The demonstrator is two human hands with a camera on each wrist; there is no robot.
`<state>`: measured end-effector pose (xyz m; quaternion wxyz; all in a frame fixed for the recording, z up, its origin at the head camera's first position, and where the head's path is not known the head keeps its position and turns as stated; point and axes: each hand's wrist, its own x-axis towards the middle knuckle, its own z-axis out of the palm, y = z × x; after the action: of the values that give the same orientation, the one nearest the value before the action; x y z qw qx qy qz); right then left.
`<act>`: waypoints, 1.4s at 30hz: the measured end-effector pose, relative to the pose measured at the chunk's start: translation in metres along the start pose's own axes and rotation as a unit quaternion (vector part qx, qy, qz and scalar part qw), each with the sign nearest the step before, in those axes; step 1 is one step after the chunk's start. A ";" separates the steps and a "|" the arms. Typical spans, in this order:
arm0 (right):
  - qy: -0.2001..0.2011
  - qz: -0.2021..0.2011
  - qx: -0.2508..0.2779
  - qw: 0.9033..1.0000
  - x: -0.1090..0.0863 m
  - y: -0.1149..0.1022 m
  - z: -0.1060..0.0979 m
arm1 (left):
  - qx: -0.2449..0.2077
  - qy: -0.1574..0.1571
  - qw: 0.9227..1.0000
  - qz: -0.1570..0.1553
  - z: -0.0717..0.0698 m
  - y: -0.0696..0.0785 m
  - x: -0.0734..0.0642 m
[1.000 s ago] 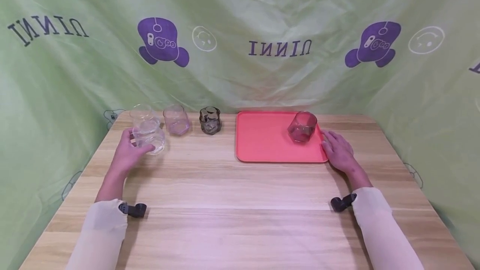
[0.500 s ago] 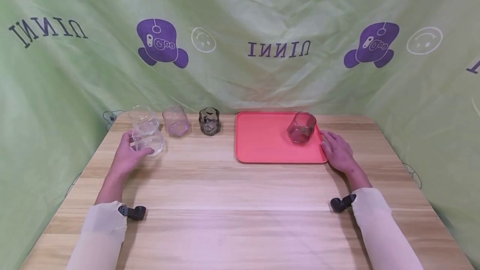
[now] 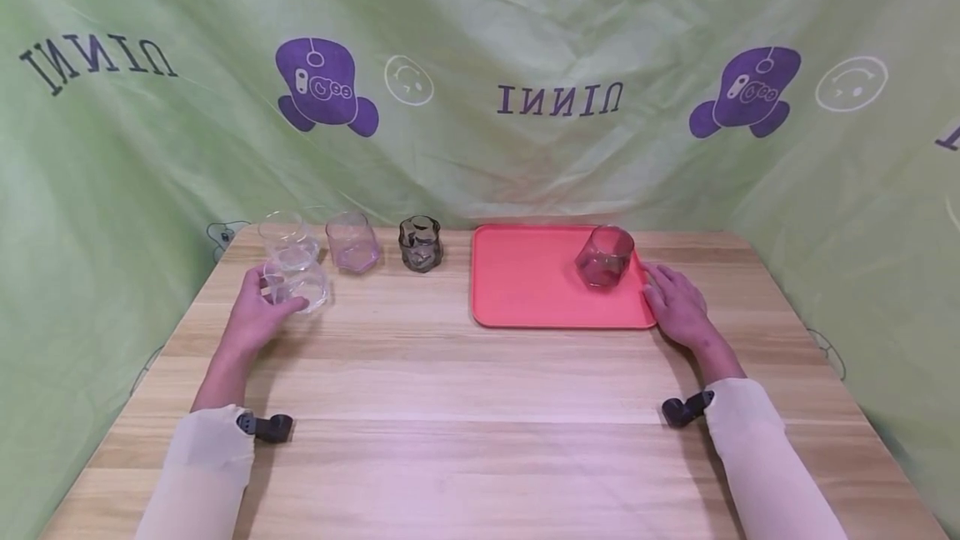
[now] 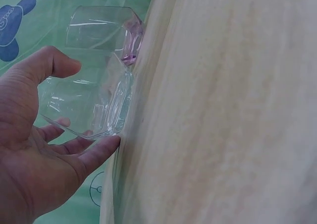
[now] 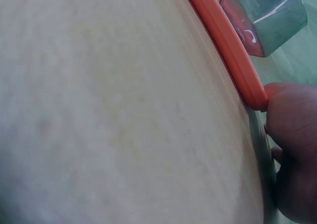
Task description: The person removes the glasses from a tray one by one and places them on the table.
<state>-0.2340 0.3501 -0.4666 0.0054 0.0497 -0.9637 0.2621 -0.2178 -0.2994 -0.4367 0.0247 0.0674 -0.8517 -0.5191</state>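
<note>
My left hand [image 3: 257, 311] holds a clear glass [image 3: 306, 283] near the left end of the table, thumb on the near side and fingers round the far left side. In the left wrist view this clear glass [image 4: 84, 102] stands upright with its thick base on the wood. Just behind it is another clear glass [image 3: 283, 232], partly overlapped. On the right, my right hand [image 3: 677, 302] touches the right edge of a red tray [image 3: 525, 277], with the thumb at the near corner. A dark reddish-looking tinted glass [image 3: 604, 258] stands on the tray near that hand.
A purple-based glass [image 3: 352, 244] and a smoky grey wavy glass [image 3: 420, 244] stand in a row between the clear glasses and the tray. A green printed curtain [image 3: 450, 157] hangs close behind the wooden table [image 3: 465, 390].
</note>
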 end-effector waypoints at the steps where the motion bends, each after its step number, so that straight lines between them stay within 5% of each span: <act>1: 0.000 -0.001 0.000 1.000 0.000 0.000 0.000 | 0.001 -0.002 1.000 -0.001 0.000 -0.001 0.000; 17: 0.004 -0.004 0.001 1.000 -0.001 0.000 0.001 | -0.011 -0.049 0.999 0.001 -0.007 -0.002 -0.006; 23: 0.011 -0.015 -0.001 1.000 -0.001 0.002 0.001 | 0.007 -0.028 0.999 0.045 -0.011 0.003 -0.011; 33: 0.009 -0.005 -0.003 1.000 -0.001 0.003 0.004 | 0.055 0.054 0.987 0.141 -0.004 0.054 -0.028; 42: 0.006 0.001 -0.008 1.000 0.001 0.000 0.003 | 0.045 0.015 0.979 0.196 0.029 0.095 -0.036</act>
<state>-0.2345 0.3489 -0.4690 0.0107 0.0468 -0.9659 0.2546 -0.1944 -0.2259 -0.3652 0.1358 -0.0923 -0.8702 -0.4645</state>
